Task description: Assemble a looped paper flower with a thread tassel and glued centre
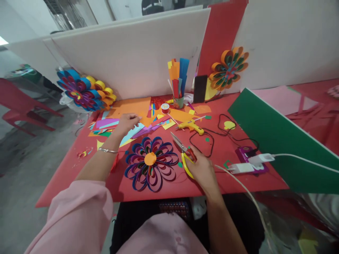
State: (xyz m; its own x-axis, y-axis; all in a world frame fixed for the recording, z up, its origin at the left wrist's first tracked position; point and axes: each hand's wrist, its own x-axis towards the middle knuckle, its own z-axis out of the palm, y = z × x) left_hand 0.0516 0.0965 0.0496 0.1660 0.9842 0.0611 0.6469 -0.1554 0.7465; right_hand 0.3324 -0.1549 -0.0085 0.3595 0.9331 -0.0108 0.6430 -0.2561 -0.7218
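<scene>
My right hand [203,172] is closed on the handles of a pair of scissors [182,147], one handle yellow and one red, their metal blades pointing away to the left. Over the pile of coloured paper scraps [136,131] is my left hand [128,123], its fingers bent together; what they hold, if anything, I cannot make out. Between my forearms lies a paper flower [150,176] of looped purple, blue and dark red strips, with an orange disc [150,158] at its centre.
A yellow glue gun [191,126] trails a black cord to a purple power strip [250,158]. Behind stand a cup [178,102] of paper strips, a ribbon spool [165,108] and a phone [200,89]. A green board [275,141] leans at right; finished flowers [79,92] stand at the back.
</scene>
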